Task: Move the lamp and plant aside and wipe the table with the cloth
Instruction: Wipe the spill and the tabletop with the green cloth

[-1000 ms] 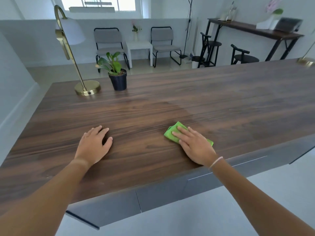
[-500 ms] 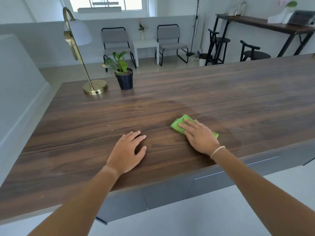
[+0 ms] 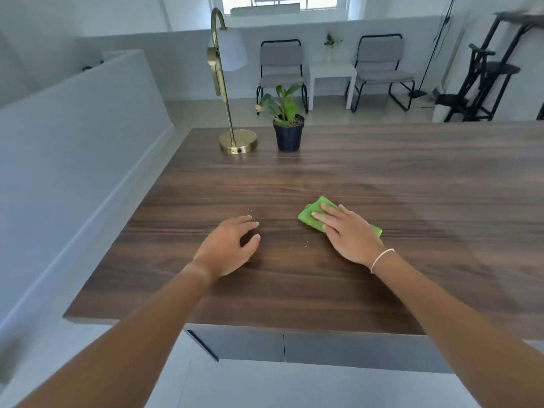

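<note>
Beyond the far table (image 3: 441, 172) edge: two grey chairs (image 3: 281, 66) against the wall, white side table (image 3: 332, 72) between them with a small vase (image 3: 329, 48). Window (image 3: 279, 2) above. At right, dark stools (image 3: 482, 83), perhaps, blurred. Few crumbs (image 3: 250, 211) mid-table.

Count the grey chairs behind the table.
2. One grey chair left of the small white side table, another grey chair right of it, both against the back wall. Dark stools at far right aren't counted; more could sit out of frame.
</note>
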### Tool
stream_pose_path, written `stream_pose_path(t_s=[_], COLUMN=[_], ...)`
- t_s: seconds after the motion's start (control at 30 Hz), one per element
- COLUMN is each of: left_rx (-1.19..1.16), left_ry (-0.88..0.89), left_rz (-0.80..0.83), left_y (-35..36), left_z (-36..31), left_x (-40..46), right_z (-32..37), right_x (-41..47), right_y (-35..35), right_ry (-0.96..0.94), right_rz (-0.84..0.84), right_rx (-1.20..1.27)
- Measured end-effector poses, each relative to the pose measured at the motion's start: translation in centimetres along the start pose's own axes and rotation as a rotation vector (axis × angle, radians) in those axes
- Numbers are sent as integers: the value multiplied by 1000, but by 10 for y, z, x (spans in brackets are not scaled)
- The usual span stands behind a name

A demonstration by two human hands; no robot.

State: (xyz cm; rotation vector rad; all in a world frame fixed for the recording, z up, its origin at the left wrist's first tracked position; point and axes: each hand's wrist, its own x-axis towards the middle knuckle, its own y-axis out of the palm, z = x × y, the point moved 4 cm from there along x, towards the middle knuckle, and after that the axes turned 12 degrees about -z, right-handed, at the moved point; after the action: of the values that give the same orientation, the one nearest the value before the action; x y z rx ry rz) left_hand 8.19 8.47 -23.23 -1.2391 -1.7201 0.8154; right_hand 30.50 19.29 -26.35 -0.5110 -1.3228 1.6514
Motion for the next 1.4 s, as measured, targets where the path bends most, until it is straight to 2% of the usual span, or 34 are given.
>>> stream_pose_path(t_s=[0.07, 0.13, 0.23, 0.3, 0.37, 0.5, 0.6, 0.67, 0.73, 0.8, 0.87, 0.97, 1.07, 1.17, 1.27, 1.33, 1.4], left_rx=[73, 156, 209, 206, 211, 211, 208, 194, 190, 197, 197, 194, 131, 78, 97, 98, 90], left_ry=[-94, -166, -194, -184, -173, -148, -116, -107, -103, -87, -65, -37, -32, -30, -31, -32, -29], left_rz=[-3, 47, 145, 125, 93, 96, 116, 115, 98, 77, 62, 81, 181, 239, 236, 242, 242], left_y=[-19, -35, -45, -45, -44, -49, -53, -54, -54, -54, -54, -57, -60, -70, -83, -87, -89], left_z=[33, 61, 83, 86, 85, 91, 96, 97, 98, 98, 99, 101, 109, 118, 130, 134, 134], left_x=[0, -4, -12, -13, -12, -9, -7, -7, -8, -7, -7, -5, -10, -16, -28, -35, -41], right_z=[27, 23, -4, -5, 23, 117, 118, 85, 56, 57, 91, 156, 156, 103, 71, 94, 144], right_x=[-23, -34, -3, 32, 56, 33, -12, -9, 24, 57, 70, 30, -28, -35, -17, -12, -17], right_y=[0, -9, -12, -4, 16, 47, 34, 24, 23, 36, 55, 63, 39, 16, 14, 26, 45], right_ry=[-158, -228, -102, 42, 74, -261, -349, -260, -85, 55, 27, -182, -239, -147, 155, 230, 175], right_rz=[23, 33, 28, -21, -25, 24, 24, 8, -16, -21, -17, -4, 11, -13, -58, -67, -49], right_rx=[39, 86, 79, 13, -21, 53, 125, 110, 49, -19, -33, 20, 86, 61, -24, -103, -114])
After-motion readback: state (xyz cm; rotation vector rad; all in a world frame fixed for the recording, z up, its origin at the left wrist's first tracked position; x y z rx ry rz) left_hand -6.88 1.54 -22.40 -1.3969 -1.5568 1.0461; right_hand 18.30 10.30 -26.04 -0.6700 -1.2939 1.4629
